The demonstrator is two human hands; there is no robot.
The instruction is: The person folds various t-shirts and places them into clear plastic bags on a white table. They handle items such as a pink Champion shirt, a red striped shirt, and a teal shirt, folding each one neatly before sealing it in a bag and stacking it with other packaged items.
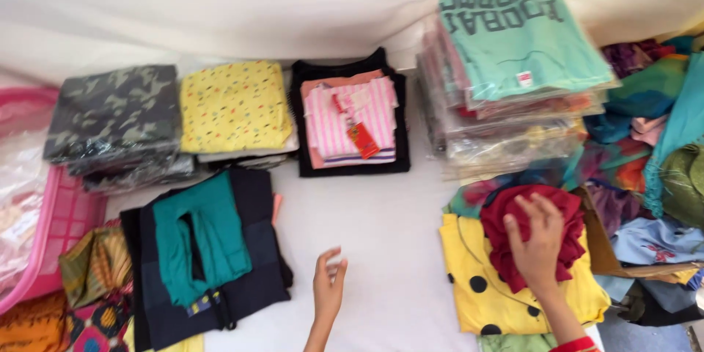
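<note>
Far left of the frame: pink basket with a clear plastic bag in it. Upper left, camouflage folded stack; beside it a yellow speckled folded stack. Lower left, dark garment with a teal garment laid on top, patterned cloths below-left. Top centre, pink striped shirt with a red tag, on black cloth. All on a white sheet-covered surface (worktop or bed, cannot tell).

Lower centre: left hand hovers edge-on over the bare sheet, fingers loosely apart, holding nothing.

Upper right: stack of bagged shirts, teal one on top; the plastic looks slippery.

Lower right: right hand rests on a crumpled maroon garment, fingers spread and pressing into it, not clearly clamped. It lies on a yellow black-dotted garment. Maroon cloth looks soft, light, limp; best pinched at a bunched fold or edge. Loose colourful clothes pile far right.
</note>
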